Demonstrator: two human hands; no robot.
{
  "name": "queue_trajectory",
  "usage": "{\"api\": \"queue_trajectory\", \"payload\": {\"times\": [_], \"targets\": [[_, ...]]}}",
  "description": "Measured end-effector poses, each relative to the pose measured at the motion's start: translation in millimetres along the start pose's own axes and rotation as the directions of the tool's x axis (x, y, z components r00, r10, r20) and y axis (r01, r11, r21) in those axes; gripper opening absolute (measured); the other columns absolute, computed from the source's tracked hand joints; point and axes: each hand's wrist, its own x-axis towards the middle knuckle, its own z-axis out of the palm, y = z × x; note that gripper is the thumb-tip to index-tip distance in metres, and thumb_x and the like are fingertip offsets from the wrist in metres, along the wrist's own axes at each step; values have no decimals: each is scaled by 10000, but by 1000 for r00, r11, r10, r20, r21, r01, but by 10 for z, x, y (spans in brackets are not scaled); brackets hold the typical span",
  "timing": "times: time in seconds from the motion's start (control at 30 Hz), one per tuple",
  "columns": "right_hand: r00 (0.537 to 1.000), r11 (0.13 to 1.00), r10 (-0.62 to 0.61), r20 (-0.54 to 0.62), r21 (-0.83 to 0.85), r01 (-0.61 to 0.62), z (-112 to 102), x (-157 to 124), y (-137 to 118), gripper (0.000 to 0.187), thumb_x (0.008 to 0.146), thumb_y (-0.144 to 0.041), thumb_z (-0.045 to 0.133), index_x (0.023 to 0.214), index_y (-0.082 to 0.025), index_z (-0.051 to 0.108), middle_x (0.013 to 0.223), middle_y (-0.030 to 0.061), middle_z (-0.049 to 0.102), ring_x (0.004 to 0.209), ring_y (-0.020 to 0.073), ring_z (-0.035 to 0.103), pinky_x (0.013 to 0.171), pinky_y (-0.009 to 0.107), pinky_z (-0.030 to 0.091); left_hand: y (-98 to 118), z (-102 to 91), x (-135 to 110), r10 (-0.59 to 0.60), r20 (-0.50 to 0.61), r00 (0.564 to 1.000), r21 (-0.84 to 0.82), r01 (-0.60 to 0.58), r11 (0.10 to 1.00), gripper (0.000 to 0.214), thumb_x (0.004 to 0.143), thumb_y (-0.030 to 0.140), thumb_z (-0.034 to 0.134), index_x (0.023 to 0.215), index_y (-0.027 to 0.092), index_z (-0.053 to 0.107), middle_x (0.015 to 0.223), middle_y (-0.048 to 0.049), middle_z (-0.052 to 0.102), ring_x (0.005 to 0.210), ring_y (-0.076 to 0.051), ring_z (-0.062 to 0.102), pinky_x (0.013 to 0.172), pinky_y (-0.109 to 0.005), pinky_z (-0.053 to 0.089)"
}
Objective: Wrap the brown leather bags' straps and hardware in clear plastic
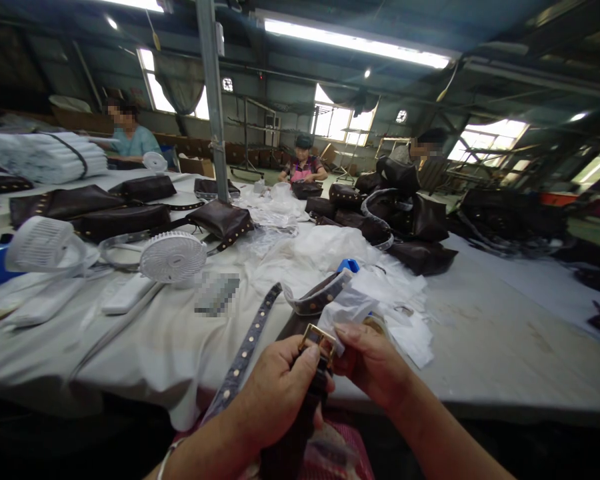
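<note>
My left hand (275,393) is closed around a dark brown studded strap (245,353) just below its gold buckle (319,339). My right hand (370,363) pinches a piece of white wrapping paper (347,307) at the buckle, fingers pressed together. A second part of the strap (320,297) loops up behind the buckle toward the table. Both hands sit at the near edge of the white-covered table (480,347).
Dark brown bags lie in a pile (400,213) at centre right and in a row (110,207) at left. Two small white fans (173,257) stand at left. A metal pole (213,100) rises mid-table. Three people work at the far side.
</note>
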Motion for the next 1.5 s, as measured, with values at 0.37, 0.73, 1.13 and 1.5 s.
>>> {"api": "queue_trajectory", "payload": {"times": [0.37, 0.73, 1.13, 1.5], "targets": [[1000, 995, -27, -15, 91, 28, 83, 14, 80, 293, 778, -407, 780, 725, -138, 676, 634, 10, 609, 538, 101, 501, 519, 214, 397, -50, 22, 34, -58, 23, 998, 5, 58, 998, 427, 934, 566, 475, 866, 154, 564, 641, -44, 664, 405, -104, 565, 387, -167, 391], [1000, 994, -6, -9, 105, 7, 80, 23, 138, 339, 804, -449, 747, 719, -126, 685, 622, 20, 616, 522, 108, 520, 510, 221, 416, -29, 4, 27, -52, 42, 998, -26, 53, 998, 385, 949, 538, 458, 900, 164, 532, 730, -50, 695, 411, -95, 584, 381, -155, 396], [997, 997, -74, 30, -27, 75, 30, 18, 121, 300, 822, -442, 743, 782, -145, 727, 698, 30, 635, 580, 117, 517, 566, 231, 430, -22, 4, 33, -58, 27, 998, -99, 61, 993, 357, 932, 508, 473, 883, 159, 529, 713, -60, 698, 393, -94, 573, 366, -151, 394], [990, 981, -135, 38, -136, 138, 33, 12, 82, 227, 824, -365, 755, 802, -139, 748, 695, 19, 633, 630, 121, 512, 611, 237, 402, -21, 42, -23, -51, 19, 998, 93, 50, 994, 410, 966, 533, 425, 880, 160, 572, 675, -35, 667, 412, -107, 587, 372, -160, 386]]}}
